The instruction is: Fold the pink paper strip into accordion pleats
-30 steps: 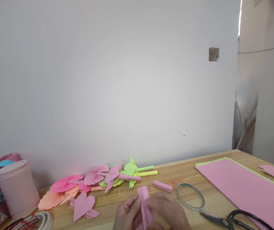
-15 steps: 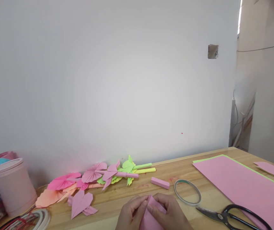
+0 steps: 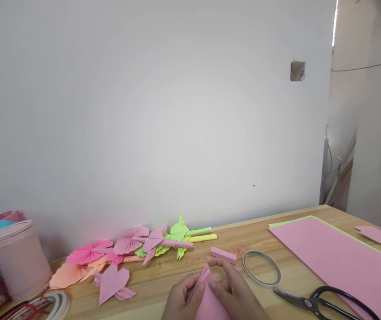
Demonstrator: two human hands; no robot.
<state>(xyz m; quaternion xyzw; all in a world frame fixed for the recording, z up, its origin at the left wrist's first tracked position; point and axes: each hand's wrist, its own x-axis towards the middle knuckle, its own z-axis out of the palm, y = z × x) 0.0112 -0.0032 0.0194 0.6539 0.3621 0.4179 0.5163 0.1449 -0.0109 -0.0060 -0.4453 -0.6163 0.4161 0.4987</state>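
Note:
At the bottom centre of the head view, a folded pink paper (image 3: pixel 210 302) rises to a narrow tip between my hands. My left hand (image 3: pixel 182 298) pinches its left side between thumb and fingers. On the right side, my right hand (image 3: pixel 238 293) has its thumb pressed on the paper near the tip, with the index finger raised and curled above it. The paper's lower part runs out of the frame. Beyond my hands lies a small pink folded strip (image 3: pixel 223 255). To the left rests a pink folded paper heart (image 3: pixel 113 284).
Right of my hands are a tape roll (image 3: pixel 262 268), black-handled scissors (image 3: pixel 313 302) and large pink sheets (image 3: pixel 340 262) over green ones. Paper flowers (image 3: pixel 132 244) with rolled stems lie along the wall. A pink canister (image 3: pixel 18 262) and coiled cords (image 3: pixel 57 304) are at the left.
My right index finger has lifted off the paper and stretched up beyond its tip. The paper's top now looks more open and folded over. My left hand keeps its pinch, slightly lower.

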